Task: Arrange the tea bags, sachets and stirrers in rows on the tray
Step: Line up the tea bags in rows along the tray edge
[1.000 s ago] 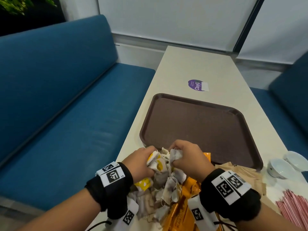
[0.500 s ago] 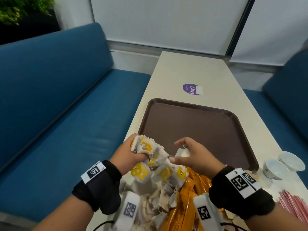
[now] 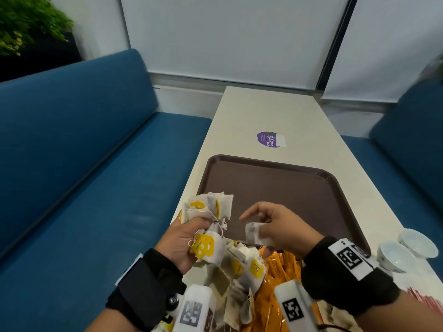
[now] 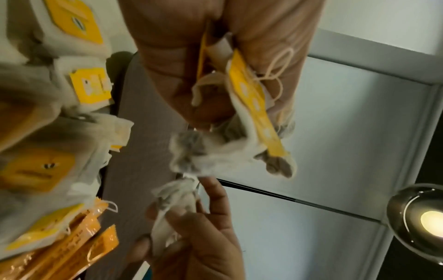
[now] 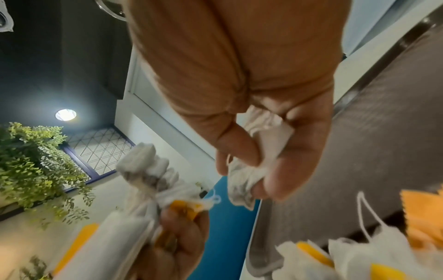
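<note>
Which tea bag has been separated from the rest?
The single tea bag pinched in the right hand over the tray. The others are bunched in the left hand or lie heaped on the table.

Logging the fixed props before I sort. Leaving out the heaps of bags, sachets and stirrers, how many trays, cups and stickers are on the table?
Tray: 1
Cups: 2
Sticker: 1
Total: 4
</note>
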A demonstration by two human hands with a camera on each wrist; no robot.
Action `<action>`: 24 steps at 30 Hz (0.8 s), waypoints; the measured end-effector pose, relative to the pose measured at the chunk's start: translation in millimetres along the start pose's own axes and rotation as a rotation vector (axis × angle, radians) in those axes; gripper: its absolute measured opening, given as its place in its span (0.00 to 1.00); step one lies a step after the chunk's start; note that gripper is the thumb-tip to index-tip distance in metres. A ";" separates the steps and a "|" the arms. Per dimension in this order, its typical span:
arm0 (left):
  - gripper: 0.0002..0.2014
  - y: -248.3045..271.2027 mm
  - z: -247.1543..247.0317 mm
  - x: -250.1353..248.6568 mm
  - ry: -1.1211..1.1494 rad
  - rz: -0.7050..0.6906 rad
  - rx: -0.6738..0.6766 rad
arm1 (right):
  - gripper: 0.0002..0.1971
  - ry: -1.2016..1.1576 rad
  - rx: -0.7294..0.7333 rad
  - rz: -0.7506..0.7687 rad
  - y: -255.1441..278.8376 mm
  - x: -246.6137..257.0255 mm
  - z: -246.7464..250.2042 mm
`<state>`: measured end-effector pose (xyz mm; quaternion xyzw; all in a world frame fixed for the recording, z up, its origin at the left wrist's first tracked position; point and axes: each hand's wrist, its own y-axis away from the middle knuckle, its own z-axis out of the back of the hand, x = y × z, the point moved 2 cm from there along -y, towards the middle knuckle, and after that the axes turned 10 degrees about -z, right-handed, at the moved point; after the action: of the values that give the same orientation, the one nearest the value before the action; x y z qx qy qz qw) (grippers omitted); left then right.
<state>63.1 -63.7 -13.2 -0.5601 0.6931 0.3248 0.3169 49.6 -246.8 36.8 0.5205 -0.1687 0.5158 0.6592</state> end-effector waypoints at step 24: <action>0.20 17.6 -12.5 28.9 -0.015 -0.108 -0.300 | 0.12 -0.164 0.023 0.020 21.5 -5.8 -39.9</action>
<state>39.9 -87.4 -27.4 -0.6354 0.6032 0.4112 0.2517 16.2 -217.0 27.4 0.5668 -0.2217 0.4800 0.6319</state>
